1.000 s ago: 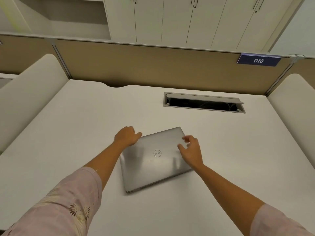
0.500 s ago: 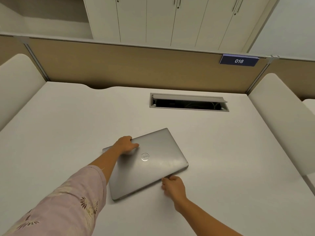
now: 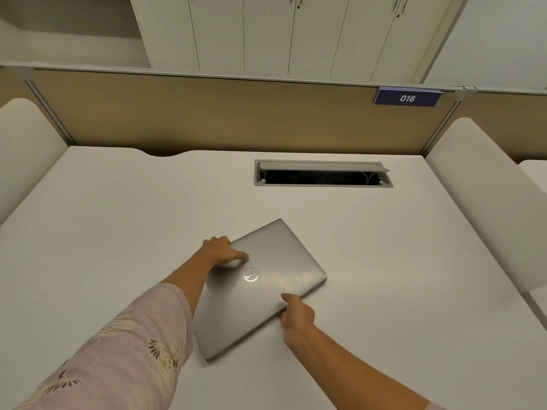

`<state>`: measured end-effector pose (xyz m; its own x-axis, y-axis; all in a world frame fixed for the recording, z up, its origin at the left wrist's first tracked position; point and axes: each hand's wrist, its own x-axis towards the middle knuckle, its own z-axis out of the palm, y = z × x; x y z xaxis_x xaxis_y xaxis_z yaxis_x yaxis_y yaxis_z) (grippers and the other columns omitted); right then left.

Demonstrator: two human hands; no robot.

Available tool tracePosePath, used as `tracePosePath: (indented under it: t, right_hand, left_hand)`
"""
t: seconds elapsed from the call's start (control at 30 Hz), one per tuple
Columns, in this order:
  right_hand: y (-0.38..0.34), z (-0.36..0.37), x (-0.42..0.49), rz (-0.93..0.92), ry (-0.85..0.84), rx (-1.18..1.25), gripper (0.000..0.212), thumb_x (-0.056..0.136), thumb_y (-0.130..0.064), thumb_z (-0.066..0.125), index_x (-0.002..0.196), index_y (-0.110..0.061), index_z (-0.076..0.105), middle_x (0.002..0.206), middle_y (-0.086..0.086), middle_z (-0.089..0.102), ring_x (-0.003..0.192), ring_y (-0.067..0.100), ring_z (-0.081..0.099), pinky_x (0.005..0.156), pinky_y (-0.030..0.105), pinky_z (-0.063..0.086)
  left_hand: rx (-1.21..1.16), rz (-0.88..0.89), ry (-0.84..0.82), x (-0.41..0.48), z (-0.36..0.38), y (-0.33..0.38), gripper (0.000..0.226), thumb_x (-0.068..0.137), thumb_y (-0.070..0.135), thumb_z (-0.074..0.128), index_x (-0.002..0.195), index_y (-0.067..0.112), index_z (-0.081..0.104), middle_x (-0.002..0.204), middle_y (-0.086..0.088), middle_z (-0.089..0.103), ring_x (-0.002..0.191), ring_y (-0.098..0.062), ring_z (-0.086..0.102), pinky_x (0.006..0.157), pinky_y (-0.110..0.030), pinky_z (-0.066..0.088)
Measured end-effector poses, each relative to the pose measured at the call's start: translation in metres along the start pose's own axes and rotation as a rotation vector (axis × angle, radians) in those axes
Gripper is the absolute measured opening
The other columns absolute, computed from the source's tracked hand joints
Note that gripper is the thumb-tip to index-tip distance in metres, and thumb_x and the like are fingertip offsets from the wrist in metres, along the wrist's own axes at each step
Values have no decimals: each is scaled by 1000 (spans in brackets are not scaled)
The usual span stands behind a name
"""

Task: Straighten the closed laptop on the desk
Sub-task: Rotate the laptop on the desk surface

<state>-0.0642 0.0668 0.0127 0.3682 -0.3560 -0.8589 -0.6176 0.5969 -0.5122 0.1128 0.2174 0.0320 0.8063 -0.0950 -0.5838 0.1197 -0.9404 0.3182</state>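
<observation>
A closed silver laptop (image 3: pixel 275 273) with a round logo lies skewed on the white desk (image 3: pixel 118 220), its far corner turned to the right. My left hand (image 3: pixel 220 250) grips its far left corner, thumb lying on the lid. My right hand (image 3: pixel 296 316) pinches the near right edge, thumb on top and fingers under the rim.
An open cable hatch (image 3: pixel 323 174) is set into the desk behind the laptop. A tan partition (image 3: pixel 236 119) with a blue "016" plate (image 3: pixel 407 97) closes the back. Cream side dividers (image 3: pixel 485 196) stand at left and right.
My right hand left the lid's top and dropped to the near right edge, where it now grips. The laptop's skew has grown a little, and the left hand kept its corner.
</observation>
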Motion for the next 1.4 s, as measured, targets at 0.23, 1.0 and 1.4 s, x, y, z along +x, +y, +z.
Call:
tracePosePath:
  t: [0.23,1.0,1.4]
  right_hand:
    - [-43,-7,13,-107,33,38,23,73,-20,72,86,-6,60,65,6,52,54,20,48,49,30,37]
    - [-151,49,42,-489,-78,-632,65,76,-58,55,122,-13,59,124,10,61,114,32,53,107,47,35]
    - [-155,59,47,-605,-52,-1047,53,85,-62,43,121,-29,64,129,2,61,120,30,48,101,47,21]
  left_hand:
    - [-133,-35,1,-13,19,-12,103,70,80,53,142,9,33,144,-16,41,132,-36,39,106,-46,36]
    - [-1216,-442,-270,-103,84,39,118,55,82,66,141,8,34,133,-13,53,115,-37,56,92,-53,51]
    - [-1098,-366,-417,-94,89,39,83,57,86,58,96,13,58,86,-8,63,81,-25,61,91,-43,54]
